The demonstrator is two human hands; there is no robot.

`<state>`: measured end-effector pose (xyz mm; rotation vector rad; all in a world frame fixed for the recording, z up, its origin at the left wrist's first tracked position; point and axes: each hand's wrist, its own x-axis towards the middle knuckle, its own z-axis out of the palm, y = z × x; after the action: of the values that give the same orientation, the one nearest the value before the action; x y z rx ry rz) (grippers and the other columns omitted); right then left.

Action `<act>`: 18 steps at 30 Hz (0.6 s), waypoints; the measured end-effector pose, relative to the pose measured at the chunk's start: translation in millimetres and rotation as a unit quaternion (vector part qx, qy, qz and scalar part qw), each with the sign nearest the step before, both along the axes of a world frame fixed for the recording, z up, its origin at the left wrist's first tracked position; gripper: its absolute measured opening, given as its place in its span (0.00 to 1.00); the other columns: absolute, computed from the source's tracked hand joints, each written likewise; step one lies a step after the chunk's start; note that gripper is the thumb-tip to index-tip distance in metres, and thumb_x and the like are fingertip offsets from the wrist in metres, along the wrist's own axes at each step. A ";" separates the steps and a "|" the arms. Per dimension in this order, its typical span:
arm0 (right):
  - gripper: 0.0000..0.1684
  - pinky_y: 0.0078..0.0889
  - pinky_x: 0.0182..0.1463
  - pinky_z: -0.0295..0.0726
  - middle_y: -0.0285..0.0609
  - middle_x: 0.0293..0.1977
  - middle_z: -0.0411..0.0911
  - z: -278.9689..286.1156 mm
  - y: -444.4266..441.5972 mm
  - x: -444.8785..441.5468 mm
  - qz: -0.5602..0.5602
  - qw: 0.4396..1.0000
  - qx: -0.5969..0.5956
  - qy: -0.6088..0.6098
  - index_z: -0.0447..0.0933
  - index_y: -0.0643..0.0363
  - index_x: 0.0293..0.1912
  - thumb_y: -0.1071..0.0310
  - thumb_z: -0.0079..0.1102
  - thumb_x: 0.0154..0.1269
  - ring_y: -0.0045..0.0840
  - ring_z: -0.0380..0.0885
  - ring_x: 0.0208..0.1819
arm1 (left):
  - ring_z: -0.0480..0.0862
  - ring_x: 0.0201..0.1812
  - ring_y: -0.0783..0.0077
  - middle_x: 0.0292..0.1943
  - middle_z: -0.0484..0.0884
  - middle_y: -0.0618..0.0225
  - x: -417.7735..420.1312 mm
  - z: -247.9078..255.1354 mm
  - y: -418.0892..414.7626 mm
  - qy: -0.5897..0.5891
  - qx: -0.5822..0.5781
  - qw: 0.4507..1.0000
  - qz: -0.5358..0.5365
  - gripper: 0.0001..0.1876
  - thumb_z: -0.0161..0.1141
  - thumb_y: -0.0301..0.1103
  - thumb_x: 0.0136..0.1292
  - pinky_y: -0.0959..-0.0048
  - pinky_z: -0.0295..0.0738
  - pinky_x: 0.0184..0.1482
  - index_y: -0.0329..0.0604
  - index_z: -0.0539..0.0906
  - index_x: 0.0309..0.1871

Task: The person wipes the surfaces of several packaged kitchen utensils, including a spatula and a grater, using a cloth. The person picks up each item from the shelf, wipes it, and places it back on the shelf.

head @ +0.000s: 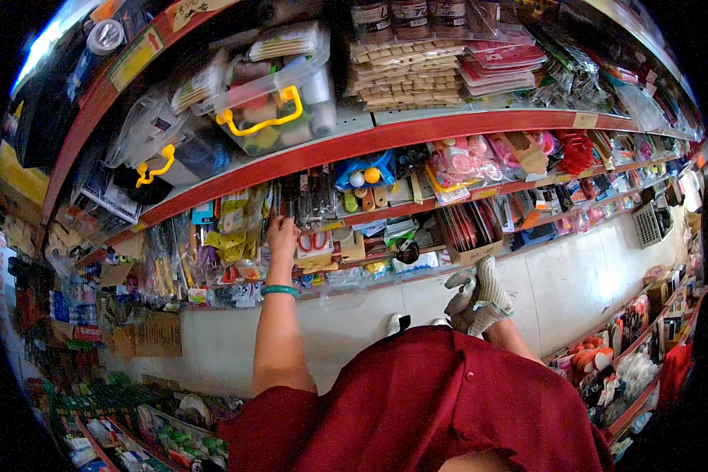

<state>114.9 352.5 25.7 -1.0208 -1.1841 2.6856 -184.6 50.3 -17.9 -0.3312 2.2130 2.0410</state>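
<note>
My bare left hand (282,239) reaches into the lower shelving, a green bangle (279,291) on its wrist. Its fingertips are up against slim packaged items (289,207); whether they grip one is unclear. Just right of that hand sits a box holding red-handled scissors (314,242). Yellow packages (231,230) hang to its left. My right hand (485,301) is low in front of my body, covered by a pale knit work glove with grey parts. A second glove may be bunched in it, but the overlapping fabric hides this. Near its fingertips stands a cardboard box of flat red packets (471,231).
A red-edged upper shelf (442,122) juts out above the lower tiers. On it are clear plastic bins with yellow handles (262,118) and stacked wooden items in film (407,76). More stocked shelving (631,360) stands behind to the right. Pale floor tiles (557,271) run between.
</note>
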 end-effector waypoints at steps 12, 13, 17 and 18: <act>0.27 0.19 0.24 0.69 0.41 0.28 0.75 -38.8 2.1 12.0 -0.002 0.978 0.197 0.069 0.64 0.56 0.47 0.42 0.29 0.73 0.19 0.66 0.21 | 0.76 0.26 0.75 0.28 0.75 0.67 -23.7 -30.4 -12.8 -0.011 -0.074 0.996 0.039 0.14 0.55 0.35 0.64 0.72 0.71 0.25 0.38 0.72 0.49; 0.28 0.18 0.25 0.69 0.40 0.27 0.75 -44.0 2.5 13.9 0.018 0.951 0.296 0.082 0.64 0.58 0.48 0.42 0.30 0.72 0.18 0.65 0.21 | 0.77 0.28 0.71 0.30 0.76 0.64 -24.4 -32.7 -14.3 -0.004 -0.094 0.995 0.034 0.16 0.55 0.35 0.64 0.69 0.72 0.28 0.38 0.71 0.51; 0.34 0.18 0.26 0.68 0.38 0.24 0.73 -74.3 9.7 18.5 0.029 0.960 0.271 0.064 0.65 0.64 0.48 0.38 0.34 0.70 0.16 0.63 0.22 | 0.81 0.37 0.54 0.38 0.80 0.52 -39.4 -75.1 -43.0 0.121 -0.279 0.951 0.049 0.21 0.57 0.38 0.63 0.56 0.75 0.38 0.39 0.69 0.56; 0.35 0.18 0.26 0.68 0.38 0.24 0.73 -72.6 10.6 16.5 0.023 0.986 0.160 0.046 0.66 0.64 0.47 0.37 0.36 0.69 0.16 0.63 0.22 | 0.82 0.39 0.49 0.39 0.81 0.49 -43.5 -87.4 -53.0 0.173 -0.351 0.918 0.059 0.22 0.57 0.39 0.62 0.53 0.75 0.41 0.39 0.69 0.56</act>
<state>131.4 363.1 -47.0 -0.8213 -1.5703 2.4306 -228.1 -2.7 -105.2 -0.1638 3.1725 1.3409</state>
